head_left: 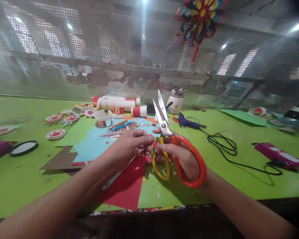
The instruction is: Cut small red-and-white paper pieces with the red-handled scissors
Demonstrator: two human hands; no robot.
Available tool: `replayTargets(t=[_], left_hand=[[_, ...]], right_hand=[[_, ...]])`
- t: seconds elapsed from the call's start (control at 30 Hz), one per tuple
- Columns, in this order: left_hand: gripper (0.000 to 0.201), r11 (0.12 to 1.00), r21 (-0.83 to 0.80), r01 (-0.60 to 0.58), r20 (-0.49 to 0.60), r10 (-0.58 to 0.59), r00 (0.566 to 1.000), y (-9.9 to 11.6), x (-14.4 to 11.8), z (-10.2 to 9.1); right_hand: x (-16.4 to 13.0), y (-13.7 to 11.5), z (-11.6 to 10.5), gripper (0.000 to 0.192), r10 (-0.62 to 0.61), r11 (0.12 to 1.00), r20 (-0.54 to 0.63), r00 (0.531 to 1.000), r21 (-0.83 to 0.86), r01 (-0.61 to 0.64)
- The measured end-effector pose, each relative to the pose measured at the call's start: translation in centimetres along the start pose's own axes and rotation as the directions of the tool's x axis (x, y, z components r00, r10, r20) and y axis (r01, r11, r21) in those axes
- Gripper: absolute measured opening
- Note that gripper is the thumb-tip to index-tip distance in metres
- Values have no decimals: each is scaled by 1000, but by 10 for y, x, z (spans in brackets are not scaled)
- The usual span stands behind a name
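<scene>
My right hand (181,159) grips a pair of scissors (164,122) with one orange and one yellow loop handle, blades open and pointing up and away. My left hand (132,144) pinches a small red paper scrap (153,144) right beside the scissors' pivot. Both hands hover above a red paper sheet (128,186) and light blue sheets (94,146) lying on the green table (27,179).
Paper cups (118,111) and cut cup discs (55,133) lie at the back left. A blue glue gun (188,122) with a black cord (226,149) sits to the right, a pink case (279,154) further right, a white jar (175,101) behind. A mesh screen backs the table.
</scene>
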State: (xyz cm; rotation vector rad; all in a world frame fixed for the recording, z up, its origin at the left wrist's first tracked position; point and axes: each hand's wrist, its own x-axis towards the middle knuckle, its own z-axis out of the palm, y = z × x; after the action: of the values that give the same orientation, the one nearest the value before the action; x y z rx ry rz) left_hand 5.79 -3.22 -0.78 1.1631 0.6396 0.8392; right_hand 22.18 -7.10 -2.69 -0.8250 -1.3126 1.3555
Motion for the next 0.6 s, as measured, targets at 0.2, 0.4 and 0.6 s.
replayTargets(t=[0.2, 0.4, 0.6], left_hand=[[16, 999, 25, -29, -49, 30, 998, 2, 1, -1], [15, 997, 37, -68, -99, 71, 993, 6, 3, -7], [15, 997, 1, -82, -109, 82, 991, 9, 5, -12]], right_hand=[[-1, -3, 4, 16, -32, 996, -19, 999, -84, 30], [-2, -8, 7, 39, -27, 974, -3, 1000, -225, 26], [-2, -11, 5, 44, 4, 946, 36, 999, -324, 7]])
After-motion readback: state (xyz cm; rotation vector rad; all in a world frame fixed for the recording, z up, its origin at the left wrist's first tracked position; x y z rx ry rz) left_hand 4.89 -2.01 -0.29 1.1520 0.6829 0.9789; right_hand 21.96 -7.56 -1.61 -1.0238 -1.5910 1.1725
